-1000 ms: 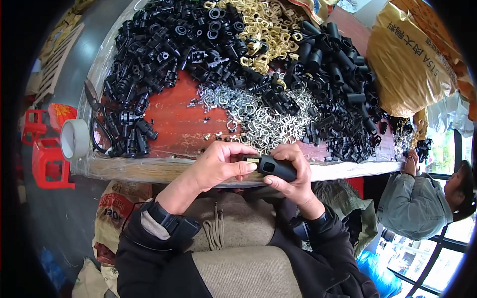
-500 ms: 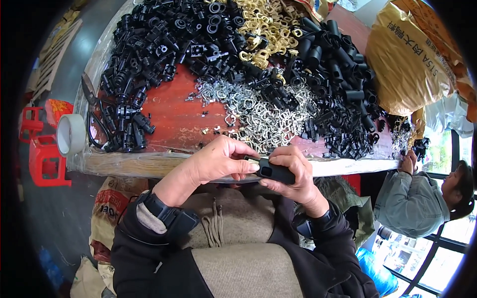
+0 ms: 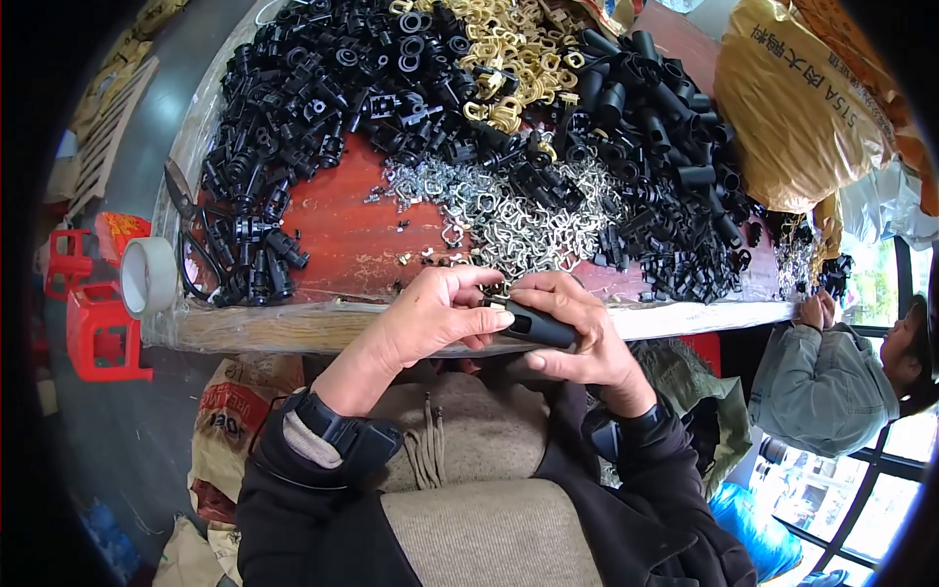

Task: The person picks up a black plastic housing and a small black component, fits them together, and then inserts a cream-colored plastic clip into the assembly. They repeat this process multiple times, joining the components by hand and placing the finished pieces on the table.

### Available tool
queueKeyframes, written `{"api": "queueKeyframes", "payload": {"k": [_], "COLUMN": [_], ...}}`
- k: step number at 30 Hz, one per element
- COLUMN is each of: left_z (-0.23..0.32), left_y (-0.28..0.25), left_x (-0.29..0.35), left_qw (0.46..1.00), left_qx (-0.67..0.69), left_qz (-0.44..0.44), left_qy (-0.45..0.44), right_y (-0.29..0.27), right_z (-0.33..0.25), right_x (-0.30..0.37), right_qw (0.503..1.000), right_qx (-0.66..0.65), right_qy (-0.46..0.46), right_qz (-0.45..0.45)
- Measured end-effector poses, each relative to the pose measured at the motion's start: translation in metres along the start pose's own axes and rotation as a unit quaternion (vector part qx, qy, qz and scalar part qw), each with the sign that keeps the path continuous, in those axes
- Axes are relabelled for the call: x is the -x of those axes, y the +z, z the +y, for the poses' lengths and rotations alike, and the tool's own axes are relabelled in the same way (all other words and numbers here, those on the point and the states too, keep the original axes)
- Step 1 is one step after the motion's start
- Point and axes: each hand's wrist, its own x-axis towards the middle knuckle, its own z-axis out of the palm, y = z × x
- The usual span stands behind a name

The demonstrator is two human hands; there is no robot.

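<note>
In front of the table's near edge, my right hand (image 3: 587, 338) is closed round a short black plastic tube (image 3: 546, 330) with a slot in its side. The tube lies sideways, its left end toward my other hand. My left hand (image 3: 440, 318) pinches at that end, thumb and fingers bent together. A small pale bit (image 3: 497, 306) shows by the left thumb tip; what it belongs to is hidden by the fingers. Just beyond both hands lies a heap of bent silvery metal clips (image 3: 548, 230).
On the red table (image 3: 342, 230) are heaps of black plastic fittings (image 3: 313, 88), brass-coloured rings (image 3: 523, 49) and black tubes (image 3: 655, 117). Scissors (image 3: 186, 205) and a tape roll (image 3: 149, 278) sit at the left edge. A yellow sack (image 3: 792, 108) and another person (image 3: 831, 382) are at right.
The tube has turned in my right hand and tilted, so more of its length shows. My left fingers stay at its end. The whole view has shifted slightly.
</note>
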Motion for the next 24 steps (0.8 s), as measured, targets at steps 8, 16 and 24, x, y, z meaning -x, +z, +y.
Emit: {"api": "queueKeyframes", "payload": {"k": [8,16,24], "left_z": [0.001,0.001,-0.001], "left_y": [0.000,0.001,-0.002], "left_x": [-0.002,-0.002,0.001], "left_qw": [0.999,0.999,0.994], "left_qx": [-0.002,0.029,0.111], "left_qz": [-0.039,-0.018,0.000], "left_qy": [0.025,0.027,0.025], "right_y": [0.000,0.020,0.010], "right_z": [-0.009,-0.009,0.005], "right_x": [-0.024,-0.026,-0.003], "right_qw": [0.987,0.993,0.972], "right_qx": [-0.023,0.032,0.205], "right_qy": [-0.084,-0.101,-0.064], "right_qz": [-0.133,-0.052,0.095]}}
